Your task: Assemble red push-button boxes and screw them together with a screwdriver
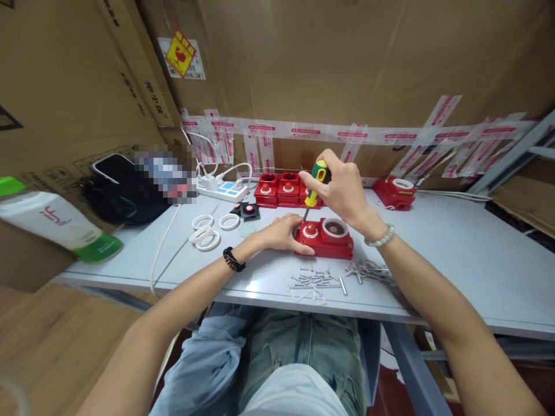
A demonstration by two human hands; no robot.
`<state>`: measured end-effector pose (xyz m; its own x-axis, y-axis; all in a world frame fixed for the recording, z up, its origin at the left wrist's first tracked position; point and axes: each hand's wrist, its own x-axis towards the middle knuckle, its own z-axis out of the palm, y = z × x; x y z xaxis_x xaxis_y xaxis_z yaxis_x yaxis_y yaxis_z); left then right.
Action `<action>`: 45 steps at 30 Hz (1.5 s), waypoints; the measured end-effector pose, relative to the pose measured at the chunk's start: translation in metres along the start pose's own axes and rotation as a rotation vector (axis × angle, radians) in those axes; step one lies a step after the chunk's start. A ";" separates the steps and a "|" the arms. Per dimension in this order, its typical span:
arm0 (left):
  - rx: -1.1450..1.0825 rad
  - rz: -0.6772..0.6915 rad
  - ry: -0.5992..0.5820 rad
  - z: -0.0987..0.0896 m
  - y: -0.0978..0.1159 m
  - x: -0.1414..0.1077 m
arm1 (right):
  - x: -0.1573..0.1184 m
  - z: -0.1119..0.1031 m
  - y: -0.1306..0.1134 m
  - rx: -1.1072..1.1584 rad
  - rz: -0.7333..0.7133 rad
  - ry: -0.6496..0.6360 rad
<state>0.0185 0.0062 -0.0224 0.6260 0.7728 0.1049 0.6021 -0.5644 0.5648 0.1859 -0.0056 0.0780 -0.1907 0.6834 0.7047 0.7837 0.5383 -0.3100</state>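
A red alarm-like box (326, 247) lies on the table in front of me, with a red button and a white-ringed round part on top. My left hand (284, 232) grips its left end, thumb along the near side. In my right hand (342, 186) is a screwdriver (311, 198) with a green and yellow handle, held steeply. Its tip meets the box near the far left corner; the screw there is too small to make out. Just nearer to me lies a pile of loose screws (314, 279).
Several similar red boxes (266, 193) stand behind, and another red box (395, 193) sits at right. White rings (207, 240), small dark parts (247, 210) and a power strip (223, 189) lie left. A bottle (65, 222) is far left; cardboard (329, 69) walls the back.
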 end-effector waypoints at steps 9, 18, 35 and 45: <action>0.015 -0.009 0.004 0.001 -0.001 0.001 | 0.006 -0.015 0.008 0.320 -0.138 -0.330; 0.038 -0.014 0.004 -0.001 0.002 0.000 | 0.000 0.015 -0.003 0.059 0.003 0.042; 0.049 -0.007 -0.023 -0.001 0.001 0.000 | -0.004 0.007 -0.004 0.189 -0.004 -0.007; 0.068 -0.015 -0.030 -0.001 -0.001 -0.001 | 0.004 -0.010 -0.002 0.281 -0.063 0.121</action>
<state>0.0168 0.0059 -0.0220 0.6308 0.7726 0.0720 0.6429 -0.5724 0.5089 0.1891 -0.0091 0.0873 -0.1488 0.5895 0.7940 0.5748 0.7049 -0.4157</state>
